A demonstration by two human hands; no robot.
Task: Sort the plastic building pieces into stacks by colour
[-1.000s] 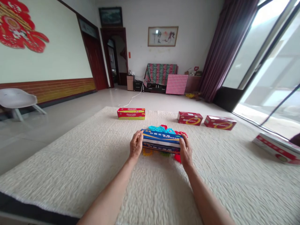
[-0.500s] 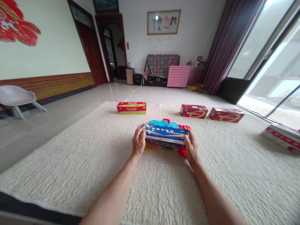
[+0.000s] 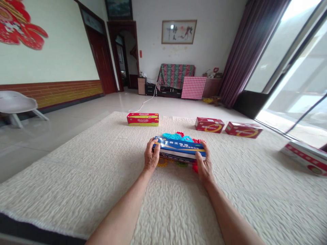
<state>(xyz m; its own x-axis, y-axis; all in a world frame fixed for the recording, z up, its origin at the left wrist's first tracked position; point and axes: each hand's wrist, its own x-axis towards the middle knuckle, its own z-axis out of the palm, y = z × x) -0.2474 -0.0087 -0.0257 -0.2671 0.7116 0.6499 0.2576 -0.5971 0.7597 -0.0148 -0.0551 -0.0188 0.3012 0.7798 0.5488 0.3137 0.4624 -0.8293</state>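
Watching remotely, I see daylight coming in at the tall window (image 3: pixel 306 73) on the right, with a purple curtain (image 3: pixel 249 51) hanging beside it. Straight ahead, I make out a framed picture (image 3: pixel 179 32) on the white wall (image 3: pixel 148 30), above a low black cabinet (image 3: pixel 166 93). On my left, a pale chair (image 3: pixel 16 103) stands on the glossy tiled floor (image 3: pixel 76 117)

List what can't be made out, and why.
Head view:
Toothed plastic pieces: partly hidden by the blue battery box.
That box's interior: hidden by its walls.
White-and-red carton: right end cut off by frame edge.
White chair: left side likewise.
Red-and-yellow box: fine print too small.
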